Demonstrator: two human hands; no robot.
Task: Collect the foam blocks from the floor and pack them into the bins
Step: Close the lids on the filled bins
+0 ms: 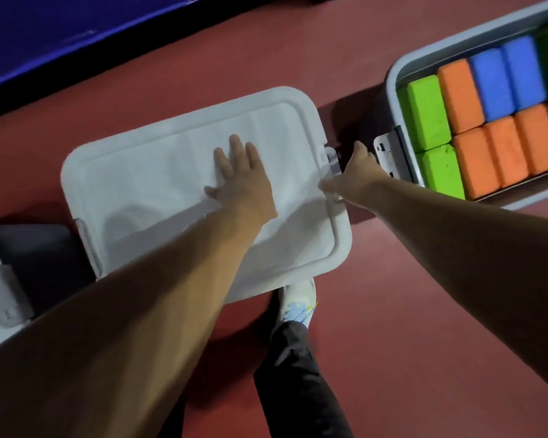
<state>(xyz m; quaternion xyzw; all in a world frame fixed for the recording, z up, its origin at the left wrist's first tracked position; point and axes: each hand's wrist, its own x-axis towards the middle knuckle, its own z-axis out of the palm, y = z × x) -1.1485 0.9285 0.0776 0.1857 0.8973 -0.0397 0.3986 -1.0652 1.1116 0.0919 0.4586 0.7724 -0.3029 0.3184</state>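
Note:
A white lid (159, 172) covers a bin on the red floor in the middle of the view. My left hand (239, 181) lies flat on the lid with straight fingers, pressing down near its centre. My right hand (351, 177) is at the lid's right edge, by the latch (332, 159); its fingers reach down over that edge and their tips are hidden. At the upper right an open grey bin (393, 74) holds several foam blocks packed upright: green (427, 112), orange (461, 93) and blue (494, 83).
A third bin with a grey latch (4, 292) pokes in at the left edge. A blue mat (60, 36) runs along the back left. My foot in a white shoe (298, 305) stands just in front of the lidded bin. Red floor (408, 311) spreads to the right.

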